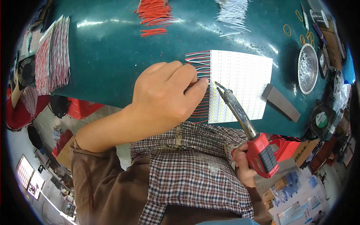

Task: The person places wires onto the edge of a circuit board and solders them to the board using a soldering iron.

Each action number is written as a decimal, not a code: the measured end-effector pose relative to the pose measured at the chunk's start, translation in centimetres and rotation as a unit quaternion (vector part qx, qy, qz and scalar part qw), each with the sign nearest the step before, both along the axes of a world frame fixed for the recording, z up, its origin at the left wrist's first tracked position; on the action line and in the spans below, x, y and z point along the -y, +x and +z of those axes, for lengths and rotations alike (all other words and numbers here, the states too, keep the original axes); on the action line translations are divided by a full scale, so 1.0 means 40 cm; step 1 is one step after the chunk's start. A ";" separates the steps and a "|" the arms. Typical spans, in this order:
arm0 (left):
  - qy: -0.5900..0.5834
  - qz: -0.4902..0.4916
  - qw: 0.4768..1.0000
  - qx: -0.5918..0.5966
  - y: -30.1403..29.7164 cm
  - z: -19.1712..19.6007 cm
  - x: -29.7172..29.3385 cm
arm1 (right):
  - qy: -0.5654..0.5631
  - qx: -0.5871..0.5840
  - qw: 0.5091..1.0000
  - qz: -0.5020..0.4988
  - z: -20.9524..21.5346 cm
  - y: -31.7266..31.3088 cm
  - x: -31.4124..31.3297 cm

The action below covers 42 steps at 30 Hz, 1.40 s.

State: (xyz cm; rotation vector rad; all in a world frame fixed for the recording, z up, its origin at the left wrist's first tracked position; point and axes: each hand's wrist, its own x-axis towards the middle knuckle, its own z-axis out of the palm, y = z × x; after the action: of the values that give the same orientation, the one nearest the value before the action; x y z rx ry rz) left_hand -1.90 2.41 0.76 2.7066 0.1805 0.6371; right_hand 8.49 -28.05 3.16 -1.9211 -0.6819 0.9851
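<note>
My left hand [165, 99] rests on the green table, its fingertips pinching a thin wire at the left edge of a white sheet of LED strips [240, 84]. Red and white wires [198, 60] stick out along that edge. My right hand [243, 165] grips the red handle of a soldering iron [247, 127]. The iron's metal tip points up and left, ending just beside my left fingertips at the strips' edge.
Loose red wires [153, 15] and white wires [232, 13] lie at the table's far side. Wired strips [52, 56] are stacked at the left. A grey flat bar [281, 102], a round metal dish [307, 67], rubber bands [287, 30] and a small fan [321, 119] sit at the right.
</note>
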 end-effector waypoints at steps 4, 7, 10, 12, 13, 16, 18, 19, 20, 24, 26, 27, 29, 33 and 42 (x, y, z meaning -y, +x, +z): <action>0.017 0.003 1.000 -0.003 0.000 -0.002 0.003 | -0.041 -0.070 0.993 -0.081 0.012 -0.002 -0.012; 0.011 0.007 1.000 0.001 -0.001 -0.001 0.003 | -0.001 -0.014 1.000 -0.017 -0.004 -0.002 -0.011; 0.021 0.005 1.000 -0.004 -0.003 -0.001 0.004 | 0.020 -0.034 0.999 -0.029 -0.001 -0.005 -0.025; 0.017 0.008 1.000 -0.004 -0.003 0.002 0.005 | 0.016 -0.023 0.999 -0.039 0.003 -0.008 -0.033; 0.013 0.010 1.000 -0.003 -0.003 0.003 0.006 | 0.016 -0.022 0.999 -0.039 0.003 -0.009 -0.030; 0.022 0.014 1.000 -0.007 -0.007 0.002 0.009 | 0.005 -0.011 1.000 -0.028 -0.002 -0.010 -0.015; 0.022 0.016 1.000 -0.006 -0.008 0.002 0.014 | 0.003 0.010 1.000 -0.010 -0.006 -0.012 -0.008; 0.025 0.021 0.999 -0.008 -0.007 0.004 0.015 | 0.004 0.008 1.000 -0.009 -0.012 -0.008 -0.008; 0.026 0.021 0.999 -0.010 -0.008 0.003 0.015 | 0.015 0.003 1.000 -0.001 -0.020 -0.007 -0.006; 0.027 0.024 0.999 -0.032 -0.007 -0.013 0.016 | 0.009 -0.029 0.999 -0.019 -0.036 -0.008 -0.020; 0.028 0.030 0.999 -0.021 -0.016 0.009 0.012 | 0.019 -0.025 0.999 -0.012 -0.020 -0.009 -0.021; 0.034 0.033 0.999 -0.016 -0.021 0.016 0.009 | 0.027 -0.027 0.999 -0.007 -0.015 -0.010 -0.023; 0.021 0.027 0.999 -0.002 0.005 0.007 0.014 | 0.005 -0.010 1.000 -0.018 0.008 0.002 -0.023; 0.036 0.030 0.999 -0.023 0.001 0.006 0.016 | 0.003 -0.030 0.999 -0.015 -0.018 0.003 -0.020; 0.040 0.032 0.998 -0.025 -0.010 -0.002 0.017 | 0.054 -0.087 0.990 -0.099 0.012 -0.016 -0.071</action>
State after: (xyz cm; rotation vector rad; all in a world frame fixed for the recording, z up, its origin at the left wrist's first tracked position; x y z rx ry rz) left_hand -2.30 1.74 0.68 2.8054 0.2600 0.6061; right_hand 7.85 -25.22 3.62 -1.7473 -0.4272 0.9568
